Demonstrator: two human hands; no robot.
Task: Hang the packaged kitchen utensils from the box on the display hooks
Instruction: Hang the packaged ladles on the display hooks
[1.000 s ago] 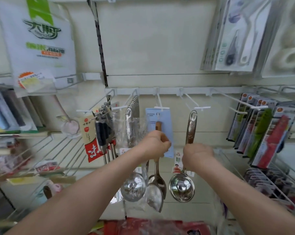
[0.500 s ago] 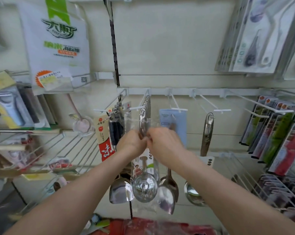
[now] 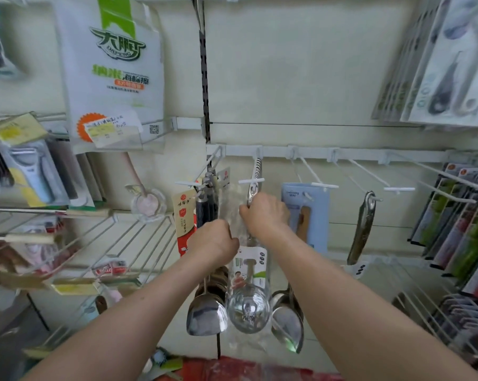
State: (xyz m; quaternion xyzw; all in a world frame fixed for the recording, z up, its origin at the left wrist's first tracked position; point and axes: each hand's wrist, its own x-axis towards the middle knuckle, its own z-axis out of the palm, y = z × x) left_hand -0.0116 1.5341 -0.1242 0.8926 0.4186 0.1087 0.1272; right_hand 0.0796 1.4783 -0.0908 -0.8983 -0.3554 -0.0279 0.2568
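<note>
A steel ladle in a clear plastic sleeve [image 3: 247,306] hangs in front of me, its handle top at the tip of a white display hook [image 3: 251,181]. My right hand [image 3: 265,214] pinches the top of the handle just under that hook's tip. My left hand [image 3: 214,243] grips the sleeve lower down, at mid-handle. Several more ladles crowd the same hook behind. A steel spatula [image 3: 206,316] hangs to the left, a spoon [image 3: 288,323] to the right. A single bare ladle handle [image 3: 363,229] hangs two hooks to the right.
A blue carded utensil [image 3: 306,213] hangs on the neighbouring hook. Two bare white hooks [image 3: 397,188] stick out further right. Packaged knives [image 3: 457,224] fill the right side, wire shelves [image 3: 75,243] the left. A red box edge [image 3: 246,369] shows at the bottom.
One second ago my hands were on the two hooks further right. Both have moved left to the sleeved ladle; my right hand has since risen to the hook's tip and my left has slid down the sleeve.
</note>
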